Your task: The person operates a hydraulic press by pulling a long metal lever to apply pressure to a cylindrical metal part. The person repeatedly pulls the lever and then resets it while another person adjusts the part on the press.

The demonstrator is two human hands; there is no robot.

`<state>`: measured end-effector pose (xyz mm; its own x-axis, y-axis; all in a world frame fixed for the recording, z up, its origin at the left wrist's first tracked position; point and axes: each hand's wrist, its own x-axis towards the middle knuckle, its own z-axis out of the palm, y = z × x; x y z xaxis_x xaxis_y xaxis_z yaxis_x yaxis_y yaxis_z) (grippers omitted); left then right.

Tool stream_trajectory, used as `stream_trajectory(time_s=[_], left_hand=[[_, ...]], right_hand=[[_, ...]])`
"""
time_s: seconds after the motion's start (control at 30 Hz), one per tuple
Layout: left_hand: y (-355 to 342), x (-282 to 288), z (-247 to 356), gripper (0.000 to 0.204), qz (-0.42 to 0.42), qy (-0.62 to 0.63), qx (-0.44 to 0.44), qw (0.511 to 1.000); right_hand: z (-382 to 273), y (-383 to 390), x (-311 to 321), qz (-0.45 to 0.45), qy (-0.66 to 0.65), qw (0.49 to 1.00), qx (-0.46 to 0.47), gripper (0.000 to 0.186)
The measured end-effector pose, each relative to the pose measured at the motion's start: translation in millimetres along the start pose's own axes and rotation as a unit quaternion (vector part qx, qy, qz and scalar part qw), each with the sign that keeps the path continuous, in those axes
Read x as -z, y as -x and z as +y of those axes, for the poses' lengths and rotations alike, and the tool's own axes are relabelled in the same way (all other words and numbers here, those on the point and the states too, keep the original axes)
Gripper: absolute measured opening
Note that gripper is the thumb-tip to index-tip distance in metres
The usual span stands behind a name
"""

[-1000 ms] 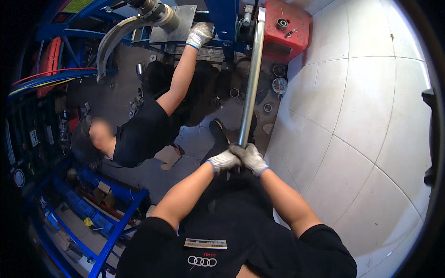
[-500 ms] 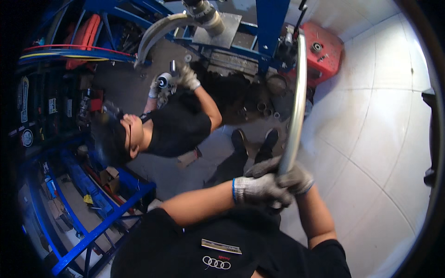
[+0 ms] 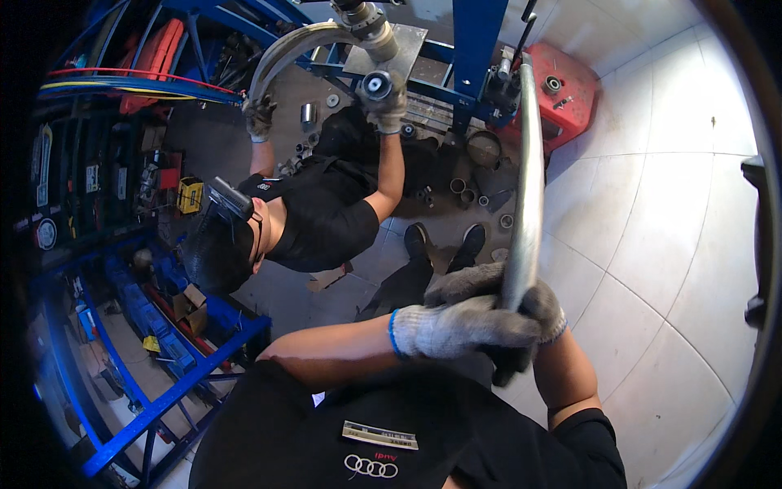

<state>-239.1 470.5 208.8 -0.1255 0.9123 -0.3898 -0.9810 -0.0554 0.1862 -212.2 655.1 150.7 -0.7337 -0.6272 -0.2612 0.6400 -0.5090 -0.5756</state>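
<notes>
Both of my hands, in whitish-grey work gloves, are closed round the near end of a long metal pipe (image 3: 529,179). My left hand (image 3: 456,326) wraps it from the left, its cuff edged in blue. My right hand (image 3: 544,314) grips from the right, partly overlapped by the left. The pipe slants up and away to the pump beside a red tank (image 3: 562,94). Across from me a co-worker's gloved hand (image 3: 389,110) holds a round metal bushing (image 3: 376,85) by the press plate (image 3: 403,53). Their other hand (image 3: 260,118) is at the end of a curved metal arm (image 3: 281,53).
A blue press frame (image 3: 479,65) stands ahead. Several metal rings (image 3: 460,187) and a metal cylinder (image 3: 309,112) are on the floor. The co-worker (image 3: 318,212) crouches at left. A blue rack (image 3: 163,416) holds boxes at lower left; a pale tiled wall (image 3: 652,204) is at right.
My hands and the pipe's near end have shifted slightly right. The co-worker has raised the bushing to the press plate, moved a hand to the curved arm, and the cylinder now stands on the floor.
</notes>
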Motion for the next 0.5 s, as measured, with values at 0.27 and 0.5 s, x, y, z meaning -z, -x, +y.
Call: stream_trajectory(time_s=[0.27,0.5], left_hand=[[-48,167,-86,0.026,0.376,-0.350,0.183,0.838],[-30,121,-62,0.070,0.073,-0.526,0.217,0.819]], right_hand=[[137,-48,65,0.399,0.241,0.838,-0.285,0.037],[107,-9,56,0.204,-0.091,0.973,-0.054,0.038]])
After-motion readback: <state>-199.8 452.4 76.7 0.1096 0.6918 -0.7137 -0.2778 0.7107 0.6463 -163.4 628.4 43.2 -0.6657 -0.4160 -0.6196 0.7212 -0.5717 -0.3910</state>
